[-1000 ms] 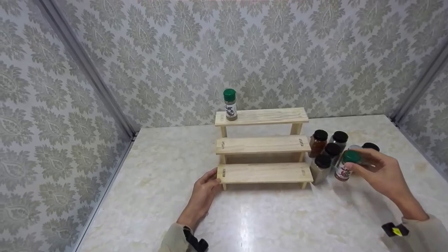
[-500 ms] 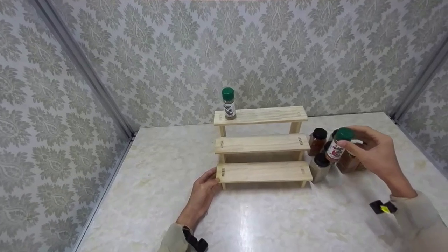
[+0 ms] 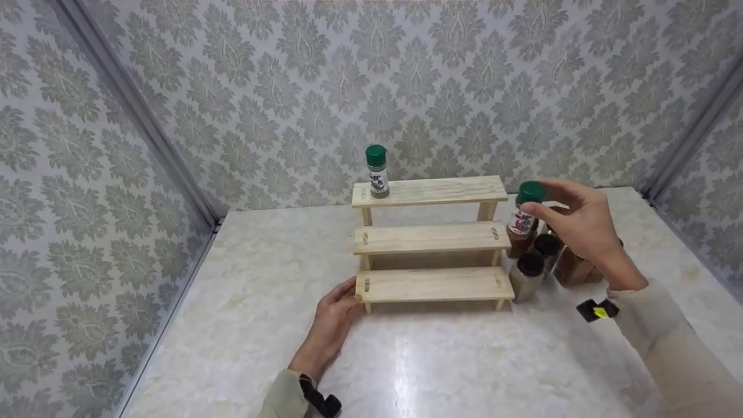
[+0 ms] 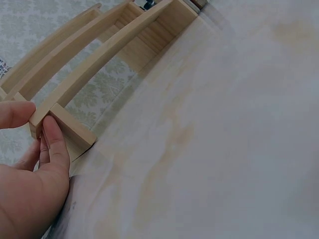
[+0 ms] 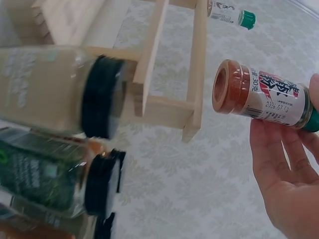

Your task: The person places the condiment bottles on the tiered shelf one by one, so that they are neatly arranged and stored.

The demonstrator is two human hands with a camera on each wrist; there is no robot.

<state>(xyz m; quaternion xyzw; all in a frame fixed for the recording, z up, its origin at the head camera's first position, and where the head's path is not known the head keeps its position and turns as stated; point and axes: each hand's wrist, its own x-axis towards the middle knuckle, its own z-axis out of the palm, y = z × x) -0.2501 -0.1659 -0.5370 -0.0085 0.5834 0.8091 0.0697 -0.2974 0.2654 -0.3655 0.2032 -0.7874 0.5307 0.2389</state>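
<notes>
My right hand holds a small green-capped spice bottle by its cap, lifted in the air beside the right end of a three-step wooden rack. The right wrist view shows the same bottle filled with red powder, pinched at the cap end. Another green-capped bottle stands on the left end of the rack's top step. My left hand grips the left corner of the lowest step, thumb and fingers pinching the wood.
Several black-capped jars stand clustered on the marble tabletop right of the rack, seen close up in the right wrist view as jars. Patterned walls close in the table on three sides.
My right hand lifted the green-capped bottle off the table among the jars and carried it up and left toward the rack's top right end. The left hand stayed put.
</notes>
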